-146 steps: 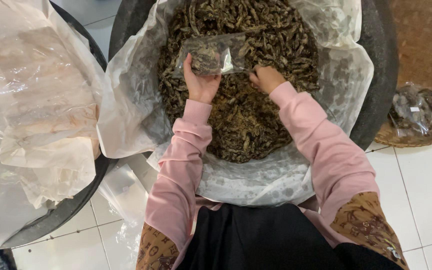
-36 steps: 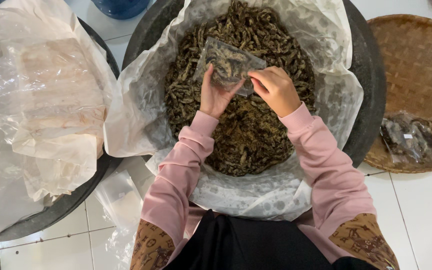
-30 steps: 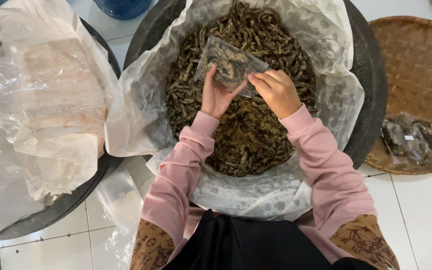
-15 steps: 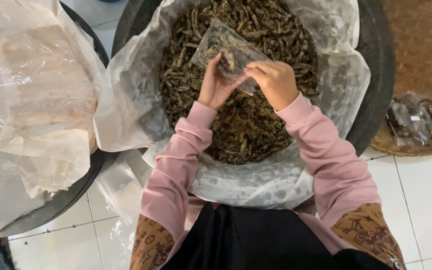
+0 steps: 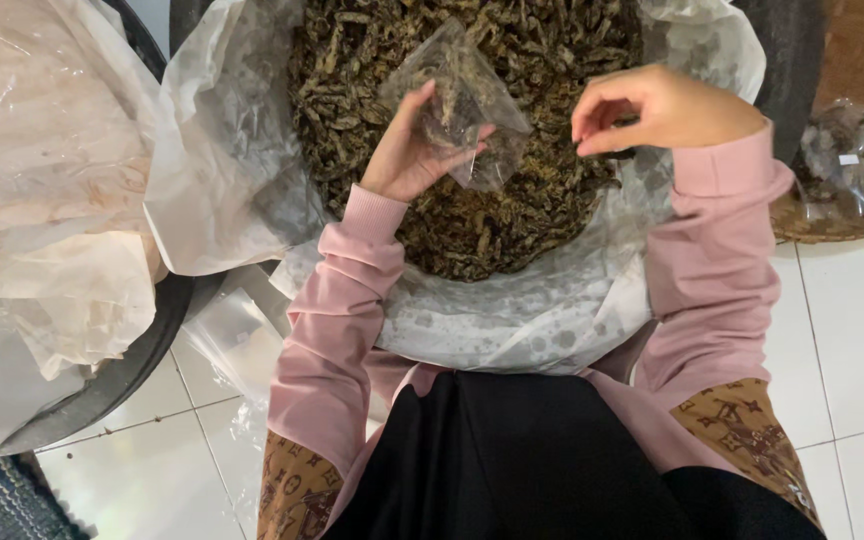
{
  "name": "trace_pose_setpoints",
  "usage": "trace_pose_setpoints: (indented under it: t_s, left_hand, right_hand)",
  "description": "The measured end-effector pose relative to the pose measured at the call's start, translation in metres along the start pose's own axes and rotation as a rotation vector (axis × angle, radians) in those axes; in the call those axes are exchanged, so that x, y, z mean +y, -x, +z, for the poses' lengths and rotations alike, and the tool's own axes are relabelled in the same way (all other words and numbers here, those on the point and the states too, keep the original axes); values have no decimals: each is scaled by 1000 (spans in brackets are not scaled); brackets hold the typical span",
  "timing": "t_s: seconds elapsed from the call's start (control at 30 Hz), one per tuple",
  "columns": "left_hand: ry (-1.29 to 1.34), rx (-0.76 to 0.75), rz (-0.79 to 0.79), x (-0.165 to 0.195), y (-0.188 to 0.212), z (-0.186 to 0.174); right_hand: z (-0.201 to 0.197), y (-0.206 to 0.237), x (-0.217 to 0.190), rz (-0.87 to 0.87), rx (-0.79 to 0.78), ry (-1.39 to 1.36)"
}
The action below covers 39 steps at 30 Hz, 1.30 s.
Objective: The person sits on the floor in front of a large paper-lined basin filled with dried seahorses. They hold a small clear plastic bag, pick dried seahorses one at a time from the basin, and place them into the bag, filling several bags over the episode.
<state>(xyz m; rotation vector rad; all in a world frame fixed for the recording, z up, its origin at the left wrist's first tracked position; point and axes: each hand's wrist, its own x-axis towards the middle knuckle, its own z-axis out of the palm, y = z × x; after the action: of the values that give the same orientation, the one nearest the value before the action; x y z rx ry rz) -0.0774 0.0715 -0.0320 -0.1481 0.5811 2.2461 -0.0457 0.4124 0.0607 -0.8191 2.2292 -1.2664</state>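
View from the head camera, looking down over the person's lap. The left hand (image 5: 407, 150) grasps a small clear plastic pouch partly filled with dark dried strips (image 5: 462, 105), thumb on the near face and fingers behind, holding it raised and tilted just above the large dark round basin lined with translucent white plastic sheeting (image 5: 552, 310). The pouch is transparent and crinkled, its contents gathered in the upper and middle part while the lower corner hangs limp and nearly empty below the thumb. The right hand (image 5: 652, 105) holds nothing: its thumb and forefinger are pinched together, the other fingers curled, and it hovers near the pouch, apart from it, over the heap of brown-black shrivelled dried pieces (image 5: 472, 200) that fills the basin. Judged from its look, the pouch is light and soft, its film slippery and easily creased, and the brittle contents would likely crumble under a hard squeeze; a hold at the filled middle, or a pinch along an edge of the film, seems the surest. Both forearms wear pink knitted sleeves (image 5: 337, 310). At far right a round woven brown tray (image 5: 852, 220) carries more filled clear pouches (image 5: 857, 165); at left a second dark basin (image 5: 122, 375) holds crumpled clear and white plastic sheets (image 5: 42, 190). All rest on a white tiled floor (image 5: 852, 330).
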Motion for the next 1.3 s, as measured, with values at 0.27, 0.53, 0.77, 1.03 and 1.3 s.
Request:
trace_pose_setpoints:
  t_s: [0.27, 0.53, 0.77, 1.03, 1.3]
  left_hand:
    - [63, 61, 24, -4, -12, -27]
    - [69, 90, 95, 5, -13, -38]
    - [28, 99, 149, 10, -10, -37]
    - [22, 61, 127, 13, -7, -35]
    - [37, 48, 172, 14, -6, -37]
  right_hand:
    - [130, -75, 103, 593, -469, 509]
    - [187, -82, 141, 310, -519, 670]
    - [193, -82, 136, -34, -544, 703]
    - [193, -72, 112, -128, -639, 918]
    - [210, -60, 148, -358, -534, 1013]
